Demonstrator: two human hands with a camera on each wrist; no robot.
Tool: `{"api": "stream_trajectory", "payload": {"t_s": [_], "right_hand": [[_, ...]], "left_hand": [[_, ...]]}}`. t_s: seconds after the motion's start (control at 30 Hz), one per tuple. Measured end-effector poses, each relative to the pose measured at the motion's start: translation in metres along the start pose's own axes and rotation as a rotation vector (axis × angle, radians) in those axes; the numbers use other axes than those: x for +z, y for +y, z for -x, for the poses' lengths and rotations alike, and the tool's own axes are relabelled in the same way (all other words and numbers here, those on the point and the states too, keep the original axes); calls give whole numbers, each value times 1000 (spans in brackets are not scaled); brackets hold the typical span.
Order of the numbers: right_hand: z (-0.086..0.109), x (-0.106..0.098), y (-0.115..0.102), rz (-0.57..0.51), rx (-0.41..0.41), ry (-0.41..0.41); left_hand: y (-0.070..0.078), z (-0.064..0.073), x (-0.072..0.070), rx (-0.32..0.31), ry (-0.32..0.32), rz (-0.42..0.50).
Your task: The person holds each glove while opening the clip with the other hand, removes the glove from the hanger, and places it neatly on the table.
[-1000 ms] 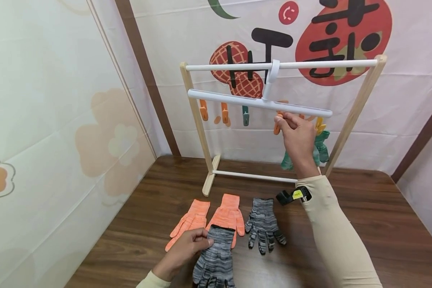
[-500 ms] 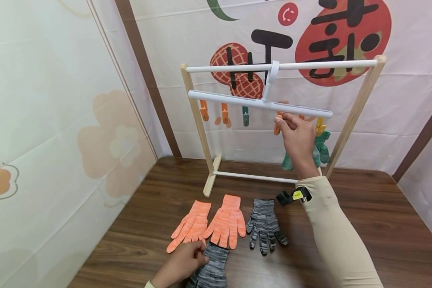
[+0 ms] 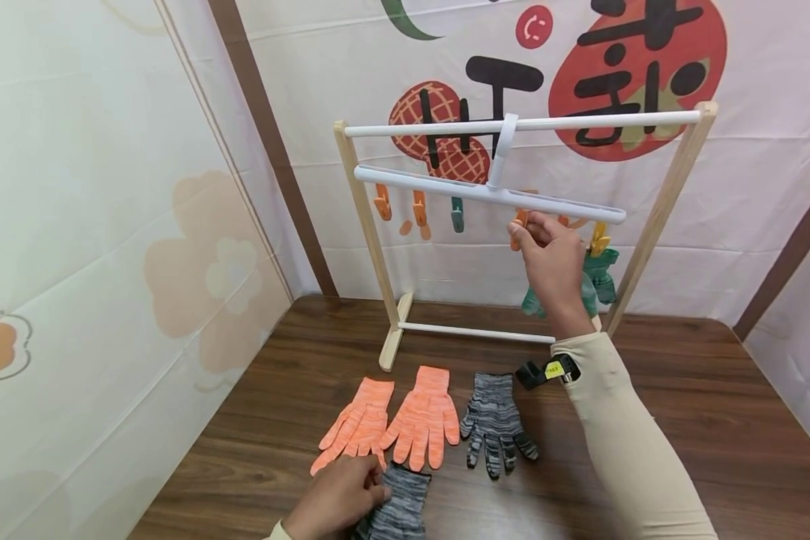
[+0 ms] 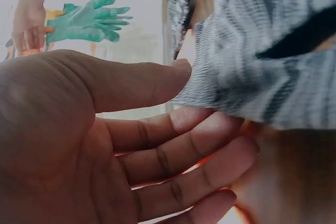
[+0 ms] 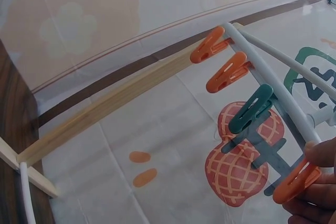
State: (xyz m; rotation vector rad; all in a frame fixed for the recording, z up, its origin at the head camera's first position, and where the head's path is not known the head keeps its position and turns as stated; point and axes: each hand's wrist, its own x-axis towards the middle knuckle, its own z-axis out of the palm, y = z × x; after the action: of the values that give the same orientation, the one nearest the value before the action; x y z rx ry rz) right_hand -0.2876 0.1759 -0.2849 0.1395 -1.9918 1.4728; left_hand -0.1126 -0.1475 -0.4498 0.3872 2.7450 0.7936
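My left hand (image 3: 340, 489) pinches the cuff of a grey-and-black striped knit glove (image 3: 400, 504) low at the front of the table. In the left wrist view, thumb and fingertips meet that glove's edge (image 4: 207, 77); its far end runs out of the head view. My right hand (image 3: 556, 262) grips an orange clothes peg (image 3: 518, 229) under the white hanger bar (image 3: 432, 180). Two orange pegs (image 5: 227, 72) and a dark green peg (image 5: 252, 108) hang further left along the bar. Behind my right wrist, a green glove (image 3: 601, 274) hangs from a yellow peg (image 3: 599, 240).
The hanger hooks over the top rail (image 3: 601, 120) of a wood-and-white rack. Two orange gloves (image 3: 424, 420) and a second grey glove (image 3: 496, 424) lie flat on the brown table (image 3: 243, 450) in front. A printed cloth wall (image 3: 351, 60) stands behind.
My left hand has moved down towards me with the grey glove, uncovering more of the orange gloves. My right hand stays on the orange peg; the hanger has turned slightly.
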Motion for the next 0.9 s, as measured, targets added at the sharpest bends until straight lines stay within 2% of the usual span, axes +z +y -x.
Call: {"api": "stream_trajectory", "payload": {"t_s": [0.17,0.3,0.4,0.57,0.73,0.9], "right_hand": [[-1,-1,-3,1,-5,-16],[-1,-3,-5,16,-2,-21],[-1,-4,-4,31,6,-29],[2,-5,-1,40,18,-27],[7,-4,-1,39,16,-35],[11,-5,0,37,-15,-31]], "left_hand": [[19,-12,-13,66,112,-66],[40,-36,-25,138,140,-60],[57,-63,-30,198,141,-26],[90,-115,-36,305,190,44],[121,-164,-42,327,248,116],[151,-204,-45,332,331,147]]}}
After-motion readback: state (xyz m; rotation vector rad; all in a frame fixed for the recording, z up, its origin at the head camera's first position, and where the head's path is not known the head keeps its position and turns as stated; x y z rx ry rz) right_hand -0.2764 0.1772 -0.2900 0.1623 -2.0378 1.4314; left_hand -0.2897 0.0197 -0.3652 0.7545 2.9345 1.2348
